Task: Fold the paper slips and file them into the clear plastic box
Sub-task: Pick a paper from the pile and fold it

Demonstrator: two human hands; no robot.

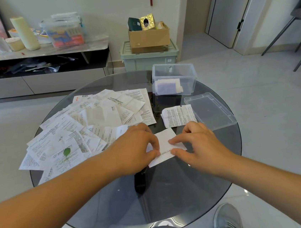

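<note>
A white paper slip [165,145] lies partly folded on the round glass table [223,143], near its middle. My left hand [138,146] pinches its left edge and my right hand [197,142] pinches its right edge with thumb and forefinger. A wide heap of unfolded printed slips [91,123] covers the table's left half. Another printed slip [178,115] lies flat just beyond my right hand. The clear plastic box [173,78] stands open at the far right of the table, with a few folded slips [169,86] inside.
The box's clear lid [209,110] rests upside down at the table's right edge. Under the glass shows a dark table leg [140,181]. Beyond the table stand a green storage bin [149,56] with a cardboard box on top, and a low cabinet [37,51].
</note>
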